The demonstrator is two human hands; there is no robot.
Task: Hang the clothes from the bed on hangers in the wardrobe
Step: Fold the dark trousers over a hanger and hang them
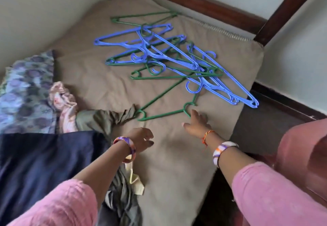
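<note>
One head-worn view looks steeply down and forward, close over the bed [177, 155]; its far corner lies ahead.

The bed [85, 77] is covered in a tan sheet and framed by dark wood along its far side. A tangled pile of blue and green hangers [169, 55] lies on it toward the far right corner, with one green hanger [164, 105] nearest. Along the left edge lie a patterned blue cloth [26, 91], a pink garment [63, 105], an olive garment [104, 119] and a dark navy garment [44, 162].
</note>
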